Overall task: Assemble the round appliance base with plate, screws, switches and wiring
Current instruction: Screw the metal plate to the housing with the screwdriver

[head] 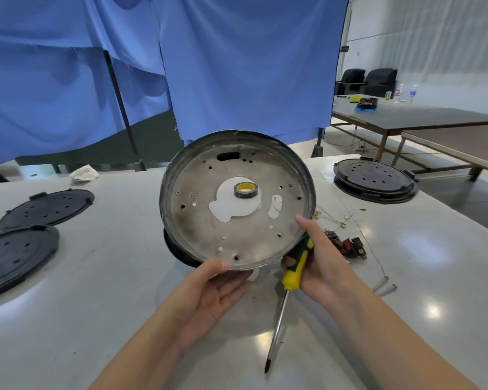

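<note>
A round metal base [197, 220], shallow with a raised rim and many holes, is held tilted up above the white table. My left hand [209, 294] supports its lower rim from underneath, thumb on the edge. My right hand [319, 263] holds the right rim while gripping a yellow-and-black screwdriver [290, 280], its shaft pointing down toward me. Through the base's centre opening a roll of tape [246, 190] shows on the table. Switches [347, 246] and thin wires [335, 218] with brass terminals lie to the right. A black part [178, 253] sits under the base.
Two black round covers [48, 206] [14, 257] lie at the left, a stack of black covers [375, 178] at the far right. A crumpled white rag [83, 173] rests at the table's far edge. Blue curtains hang behind. Other tables and chairs stand at the right.
</note>
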